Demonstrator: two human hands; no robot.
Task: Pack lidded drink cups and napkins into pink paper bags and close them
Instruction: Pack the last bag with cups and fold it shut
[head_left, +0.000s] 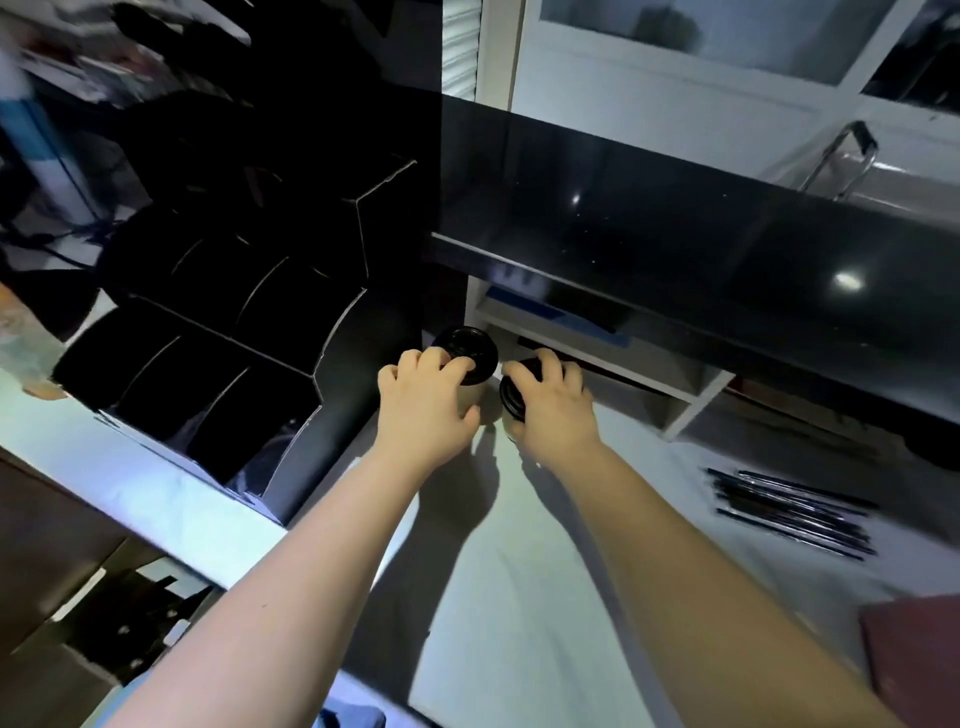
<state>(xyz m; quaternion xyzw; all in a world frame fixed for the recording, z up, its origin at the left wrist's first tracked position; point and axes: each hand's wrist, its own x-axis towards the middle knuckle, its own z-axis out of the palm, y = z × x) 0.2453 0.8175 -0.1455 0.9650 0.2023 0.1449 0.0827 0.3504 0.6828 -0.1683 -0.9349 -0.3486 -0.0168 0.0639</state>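
Two drink cups with black lids stand side by side on the white counter (519, 571), below a black shelf. My left hand (423, 410) wraps the left cup (465, 345) from above, fingers curled over its lid. The right cup (511, 392) is mostly hidden under my right hand (556, 410), which grips it the same way. A pink-red bag corner (914, 665) shows at the lower right edge. No napkins are visible.
A black compartmented organiser (208, 364) stands at the left, close to the left cup. A glossy black shelf (675, 249) overhangs the cups, with a white open shelf unit (597, 358) behind them. Several black straws (795, 512) lie at the right.
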